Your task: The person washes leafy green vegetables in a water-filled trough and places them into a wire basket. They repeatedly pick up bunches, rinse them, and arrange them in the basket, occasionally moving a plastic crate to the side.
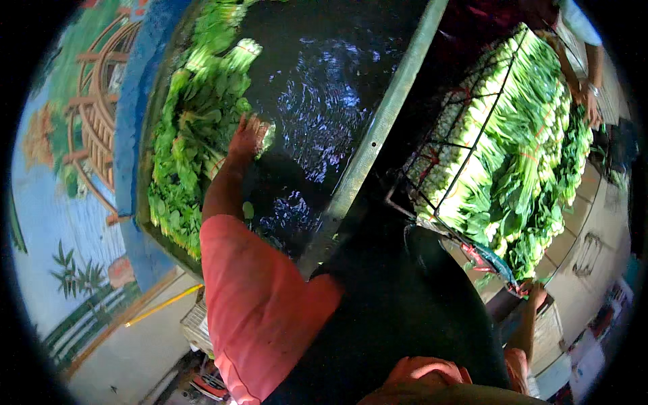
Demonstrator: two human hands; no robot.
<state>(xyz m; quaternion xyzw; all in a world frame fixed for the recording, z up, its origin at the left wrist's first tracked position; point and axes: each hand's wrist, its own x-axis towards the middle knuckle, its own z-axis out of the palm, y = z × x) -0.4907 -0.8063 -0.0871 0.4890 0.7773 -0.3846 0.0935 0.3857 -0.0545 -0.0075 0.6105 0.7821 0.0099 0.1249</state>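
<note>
My left hand (248, 137) reaches into the water trough and curls around the pale stalk end of a bunch of leafy greens (268, 140). Beside it, more green bunches (192, 115) float packed along the trough's left wall, one with its cut white stalks pointing up. On the right stands a black wire rack (466, 135) loaded with stacked bunches of greens (523, 162), stalks facing left. My right hand (536, 295) is at the rack's near corner, next to a red and dark strap-like piece (496, 263). Its fingers are bent, and what they hold is too small to make out.
The trough's metal rim (374, 142) runs between water and rack. Another person's hand (591, 108) rests on the greens at the rack's far right side. A painted wall (67, 169) stands at left, with a yellow pole (164, 305) below. Tiled floor (574, 229) shows at right.
</note>
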